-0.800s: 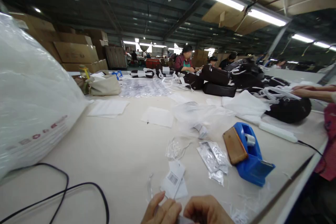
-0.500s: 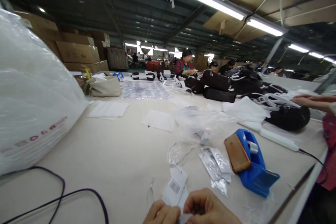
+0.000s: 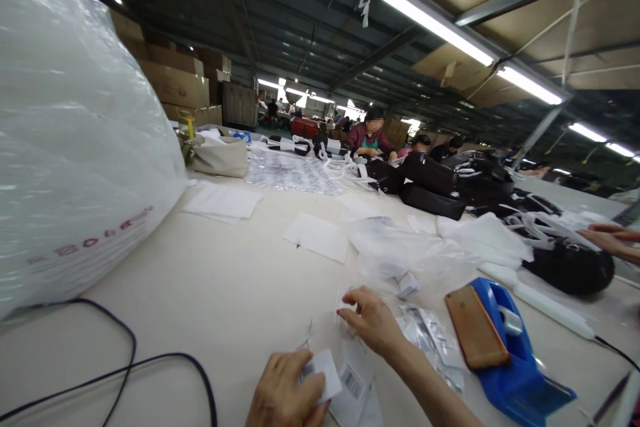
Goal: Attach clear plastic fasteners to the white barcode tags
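Note:
My left hand [image 3: 287, 390], low in the middle of the head view, is closed on a white hang tag [image 3: 321, 375], gripped between thumb and fingers. A thin string sticks up beside it. Just right of that hand, more white tags with a printed barcode [image 3: 352, 381] lie on the table. My right hand [image 3: 373, 321] reaches forward, thumb and index finger curved and a little apart, at some thin clear loops [image 3: 339, 300] that it partly hides. Under the right forearm are silvery clear packets [image 3: 435, 340].
An orange-brown phone [image 3: 477, 328] leans on a blue tape dispenser [image 3: 533, 383] at right. A big plastic-wrapped bundle [image 3: 85, 147] stands left, a black cable [image 3: 165, 355] before it. White sheets [image 3: 317, 237], plastic bags and dark bags [image 3: 433, 200] lie farther back. A co-worker's hands [image 3: 613, 240] show at right.
My right hand has left the tag and moved forward to the clear loops. My left hand keeps the tag, now tilted up. The view has turned slightly left.

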### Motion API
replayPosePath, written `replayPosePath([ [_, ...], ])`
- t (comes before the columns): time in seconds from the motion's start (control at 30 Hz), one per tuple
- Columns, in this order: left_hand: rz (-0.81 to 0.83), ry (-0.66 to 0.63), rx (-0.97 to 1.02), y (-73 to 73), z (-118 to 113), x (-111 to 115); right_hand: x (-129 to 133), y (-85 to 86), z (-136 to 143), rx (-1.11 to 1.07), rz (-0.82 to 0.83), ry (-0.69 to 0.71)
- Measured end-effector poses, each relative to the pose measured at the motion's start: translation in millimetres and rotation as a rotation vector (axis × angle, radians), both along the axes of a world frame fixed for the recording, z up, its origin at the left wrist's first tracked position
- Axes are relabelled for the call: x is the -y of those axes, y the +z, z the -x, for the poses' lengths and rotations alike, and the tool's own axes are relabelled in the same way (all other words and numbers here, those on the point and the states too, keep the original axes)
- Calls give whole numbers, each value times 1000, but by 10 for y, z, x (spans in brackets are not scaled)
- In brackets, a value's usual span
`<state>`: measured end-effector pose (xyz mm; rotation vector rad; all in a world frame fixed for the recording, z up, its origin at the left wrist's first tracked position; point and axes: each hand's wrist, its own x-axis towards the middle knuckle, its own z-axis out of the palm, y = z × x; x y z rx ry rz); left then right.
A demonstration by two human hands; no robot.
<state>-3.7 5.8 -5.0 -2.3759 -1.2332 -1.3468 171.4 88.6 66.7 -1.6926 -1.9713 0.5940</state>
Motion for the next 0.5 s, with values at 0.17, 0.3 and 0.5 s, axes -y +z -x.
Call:
replayPosePath([
  [0.17, 13, 26, 10, -130, 3, -53, -294, -244, 76, -61, 42, -88],
  [0.3, 32, 28, 52, -165, -12, -69, -373, -278, 0, -262, 72, -102],
  [0.5, 29, 47, 75, -167, -2, -85, -317, -97, -192, -610, 40, -171],
])
